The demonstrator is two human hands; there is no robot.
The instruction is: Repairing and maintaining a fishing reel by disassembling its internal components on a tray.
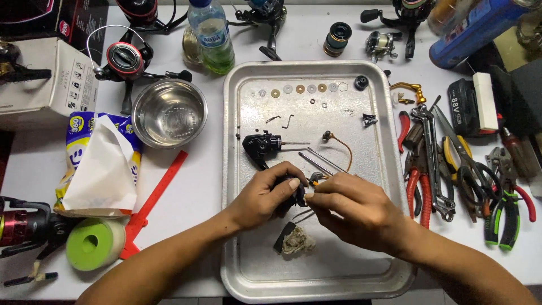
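My left hand grips a black part; my right hand pinches a small piece against it. If my pinch slips, it could drop among the washers in the tray.

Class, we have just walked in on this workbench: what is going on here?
A person works over a metal tray. The left hand grips a small black reel part, while the right hand pinches at it with its fingers. Washers lie in a row on the tray, beside a black reel body. Pliers lie to the right.
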